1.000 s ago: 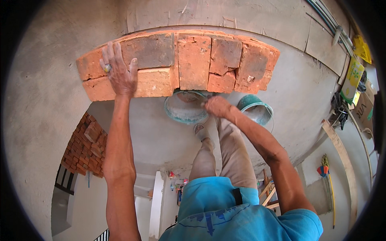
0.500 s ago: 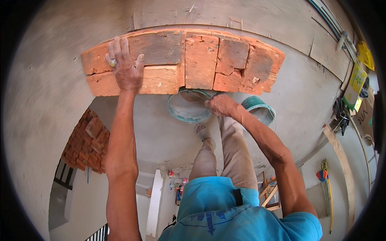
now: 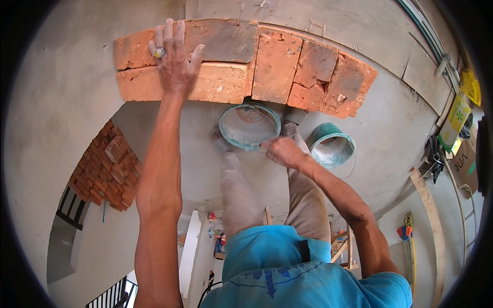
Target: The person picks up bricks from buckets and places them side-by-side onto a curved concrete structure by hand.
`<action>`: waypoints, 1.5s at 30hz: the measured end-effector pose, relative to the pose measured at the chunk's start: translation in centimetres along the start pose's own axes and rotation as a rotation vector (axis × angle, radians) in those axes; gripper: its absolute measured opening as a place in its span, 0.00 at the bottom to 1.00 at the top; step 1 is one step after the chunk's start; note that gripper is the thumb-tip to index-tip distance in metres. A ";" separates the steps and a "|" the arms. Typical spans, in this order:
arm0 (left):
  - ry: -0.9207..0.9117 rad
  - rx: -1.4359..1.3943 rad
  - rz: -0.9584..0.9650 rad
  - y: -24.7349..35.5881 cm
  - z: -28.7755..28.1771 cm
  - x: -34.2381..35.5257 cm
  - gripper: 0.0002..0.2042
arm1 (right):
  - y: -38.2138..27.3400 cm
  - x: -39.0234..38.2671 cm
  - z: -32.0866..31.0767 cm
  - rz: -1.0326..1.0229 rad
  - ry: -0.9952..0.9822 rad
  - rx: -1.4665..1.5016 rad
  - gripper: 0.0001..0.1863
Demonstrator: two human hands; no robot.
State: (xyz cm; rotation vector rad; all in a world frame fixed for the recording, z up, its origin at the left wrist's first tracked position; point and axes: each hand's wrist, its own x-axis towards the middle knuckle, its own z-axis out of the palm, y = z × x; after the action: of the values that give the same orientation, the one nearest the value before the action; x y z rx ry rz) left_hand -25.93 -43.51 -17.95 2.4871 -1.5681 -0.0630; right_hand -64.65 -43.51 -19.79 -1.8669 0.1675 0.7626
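Observation:
Across the top of the view runs a row of orange-red bricks (image 3: 277, 66), some with dark grey patches. My left hand (image 3: 177, 64), wearing a ring, lies flat on the bricks at the left end, its fingers stretched upward and the thumb apart. Below the bricks, my right hand (image 3: 286, 152) is closed in a fist near the lower right rim of a round teal bucket (image 3: 224, 134) with greyish residue inside. Whatever the fist holds, if anything, is hidden. To its right a second teal bucket (image 3: 324, 130) stands tilted in view, with a thin wire handle.
A large pile of bricks (image 3: 105, 167) lies at the lower left, beyond a curved edge. At the right are a long wooden board (image 3: 431, 226), a cardboard box (image 3: 466, 167), a yellow bag (image 3: 470, 86) and several pipes (image 3: 429, 31). A dark railing (image 3: 110, 295) shows at the bottom left.
The view has shifted, so the bricks sit higher and further right. My left hand stays on the bricks. My right hand is lower and further from them. My legs have stepped apart.

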 end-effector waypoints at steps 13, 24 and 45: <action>0.047 0.072 0.032 -0.4 0.6 -0.4 0.38 | -2.4 1.7 -14.5 0.144 1.122 0.941 0.19; 0.103 -0.559 -0.365 -3.4 -7.8 -15.2 0.30 | -12.3 5.3 -8.2 0.227 1.125 -0.198 0.27; -0.026 -1.525 -1.358 -14.9 -5.9 -28.2 0.40 | -13.7 16.9 -14.1 0.260 1.213 -0.658 0.39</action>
State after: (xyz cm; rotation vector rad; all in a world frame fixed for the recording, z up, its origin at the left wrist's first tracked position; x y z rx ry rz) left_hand -24.20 -11.14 -16.99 1.5869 0.4988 -0.9736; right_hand -39.22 -46.07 -15.43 -2.7562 1.0287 -0.3203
